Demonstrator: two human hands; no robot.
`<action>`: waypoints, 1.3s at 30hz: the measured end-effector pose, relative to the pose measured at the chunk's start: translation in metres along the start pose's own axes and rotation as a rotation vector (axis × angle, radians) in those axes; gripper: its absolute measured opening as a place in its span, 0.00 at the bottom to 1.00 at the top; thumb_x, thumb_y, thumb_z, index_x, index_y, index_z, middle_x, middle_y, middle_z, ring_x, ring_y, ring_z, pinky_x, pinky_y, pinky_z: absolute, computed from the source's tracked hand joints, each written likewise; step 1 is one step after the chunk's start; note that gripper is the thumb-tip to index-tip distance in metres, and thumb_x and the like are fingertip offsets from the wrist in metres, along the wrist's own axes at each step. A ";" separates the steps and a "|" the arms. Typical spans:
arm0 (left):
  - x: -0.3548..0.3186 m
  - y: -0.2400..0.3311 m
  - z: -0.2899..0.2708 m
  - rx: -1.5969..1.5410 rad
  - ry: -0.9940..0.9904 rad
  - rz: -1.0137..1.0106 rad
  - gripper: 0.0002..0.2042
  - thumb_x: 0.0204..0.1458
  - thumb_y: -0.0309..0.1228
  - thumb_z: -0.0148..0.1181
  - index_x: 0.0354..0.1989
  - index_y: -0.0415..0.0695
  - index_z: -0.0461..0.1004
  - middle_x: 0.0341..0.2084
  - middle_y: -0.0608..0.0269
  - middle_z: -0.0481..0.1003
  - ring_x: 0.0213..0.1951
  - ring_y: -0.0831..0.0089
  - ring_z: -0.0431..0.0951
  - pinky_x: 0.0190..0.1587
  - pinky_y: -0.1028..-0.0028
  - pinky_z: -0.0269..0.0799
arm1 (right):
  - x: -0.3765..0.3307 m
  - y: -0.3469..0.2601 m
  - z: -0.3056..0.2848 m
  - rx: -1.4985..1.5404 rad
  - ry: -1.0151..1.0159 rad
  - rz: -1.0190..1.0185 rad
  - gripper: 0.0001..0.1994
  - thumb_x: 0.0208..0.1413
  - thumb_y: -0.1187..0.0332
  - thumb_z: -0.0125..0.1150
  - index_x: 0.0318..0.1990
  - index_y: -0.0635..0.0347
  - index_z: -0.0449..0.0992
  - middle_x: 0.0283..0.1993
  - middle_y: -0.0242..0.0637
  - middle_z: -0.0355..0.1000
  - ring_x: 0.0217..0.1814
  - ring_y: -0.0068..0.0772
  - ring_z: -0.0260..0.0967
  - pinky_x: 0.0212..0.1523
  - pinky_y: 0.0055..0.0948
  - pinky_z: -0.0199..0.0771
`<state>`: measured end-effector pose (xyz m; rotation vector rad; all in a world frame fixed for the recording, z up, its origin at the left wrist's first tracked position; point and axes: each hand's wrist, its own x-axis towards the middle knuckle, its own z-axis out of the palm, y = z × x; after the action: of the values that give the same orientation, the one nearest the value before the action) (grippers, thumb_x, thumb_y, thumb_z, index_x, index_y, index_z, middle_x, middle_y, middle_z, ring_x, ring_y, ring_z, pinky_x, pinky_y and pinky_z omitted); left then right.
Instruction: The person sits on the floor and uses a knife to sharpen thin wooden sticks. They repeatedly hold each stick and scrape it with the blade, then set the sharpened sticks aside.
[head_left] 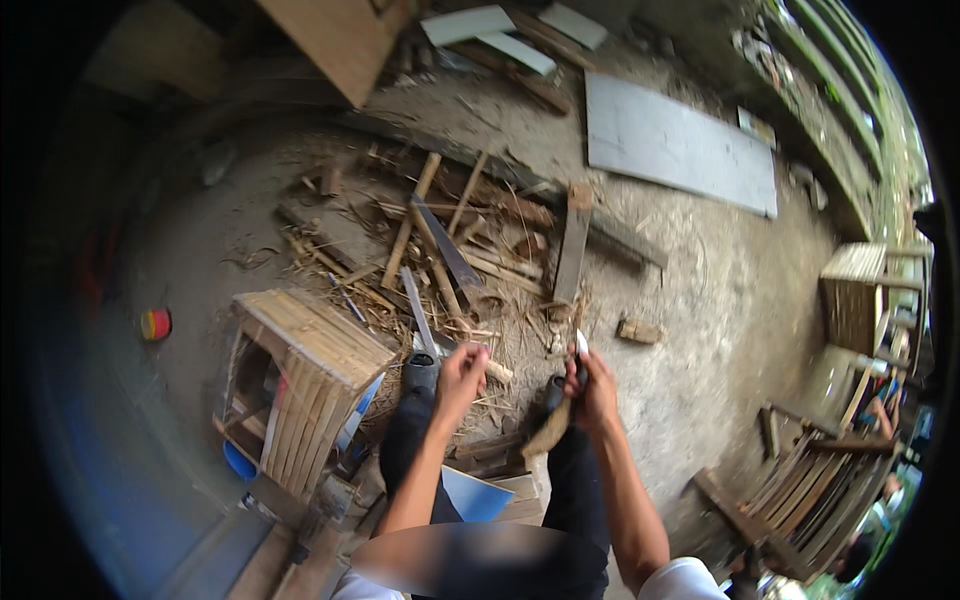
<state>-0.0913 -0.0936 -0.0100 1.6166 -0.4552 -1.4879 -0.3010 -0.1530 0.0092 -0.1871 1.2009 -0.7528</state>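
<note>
The right hand (pixel 597 388), curled round the knife (pixel 582 343) above the floor (pixel 690 310), points the blade toward its far edge, presumably for safety; the left hand (pixel 461 380) is curled, contents indiscernible.

Down there I have a saw (pixel 452 248) on scrap wood (pixel 400 250) on the floor (pixel 700 280), a box (pixel 310 425) nearer at left, a panel (pixel 680 145) toward the far edge, a slatted frame (pixel 815 490) toward the right edge; a knife (pixel 582 342) is in the right hand (pixel 595 393).
</note>
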 end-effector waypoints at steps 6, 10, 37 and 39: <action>-0.162 0.071 0.005 -0.198 0.164 0.100 0.07 0.57 0.33 0.58 0.37 0.44 0.75 0.24 0.74 0.71 0.23 0.87 0.68 0.25 0.85 0.63 | -0.125 -0.071 0.049 -0.188 -0.092 0.161 0.10 0.64 0.64 0.46 0.45 0.61 0.68 0.28 0.30 0.67 0.20 0.19 0.58 0.21 0.20 0.62; -0.186 0.111 -0.009 -0.248 0.350 0.226 0.08 0.56 0.34 0.59 0.36 0.42 0.74 0.21 0.73 0.71 0.22 0.87 0.66 0.25 0.82 0.62 | -0.125 -0.113 0.083 -0.233 -0.234 0.405 0.07 0.64 0.67 0.47 0.43 0.59 0.68 0.29 0.31 0.67 0.20 0.18 0.57 0.21 0.17 0.64; -0.394 0.057 0.178 -0.663 1.192 -0.255 0.10 0.53 0.33 0.57 0.39 0.41 0.75 0.23 0.66 0.72 0.18 0.80 0.71 0.18 0.79 0.64 | -0.076 -0.156 0.073 -0.566 -0.362 1.249 0.08 0.63 0.70 0.47 0.45 0.64 0.64 0.33 0.38 0.68 0.25 0.22 0.65 0.28 0.18 0.75; -0.410 0.048 0.183 -0.593 1.226 -0.316 0.10 0.53 0.33 0.56 0.39 0.41 0.75 0.24 0.65 0.73 0.18 0.80 0.70 0.18 0.80 0.64 | -0.075 -0.165 0.058 -0.445 -0.380 1.360 0.07 0.63 0.71 0.47 0.45 0.65 0.66 0.34 0.39 0.68 0.23 0.20 0.63 0.26 0.16 0.73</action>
<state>-0.3390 0.1264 0.2966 1.7748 0.8675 -0.4881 -0.3317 -0.2448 0.1731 0.1368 0.8408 0.7156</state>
